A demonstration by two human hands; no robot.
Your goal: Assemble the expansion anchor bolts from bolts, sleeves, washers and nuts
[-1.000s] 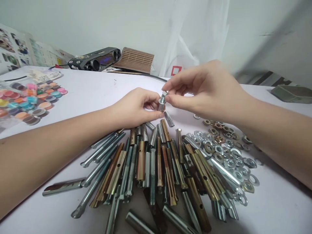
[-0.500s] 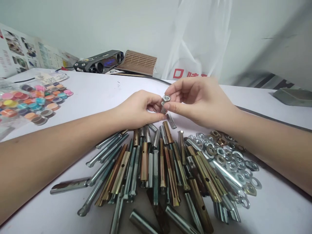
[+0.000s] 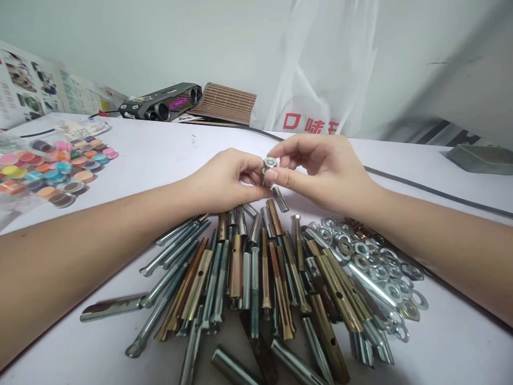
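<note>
Coloured discs (image 3: 63, 167) cover the left of the frame; metal bolts and sleeves (image 3: 255, 291) fan across the table (image 3: 160, 147) at lower centre. Above them, my left hand's (image 3: 222, 179) grip pinches a silver sleeve anchor (image 3: 265, 181), my right hand's (image 3: 326, 167) its hex nut (image 3: 270, 162). Nuts and washers (image 3: 362, 249) heap at right.

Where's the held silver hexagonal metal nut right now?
In the head view, just right of centre, the nut sits between the right hand and left hand, above a silver metal tube.
</note>
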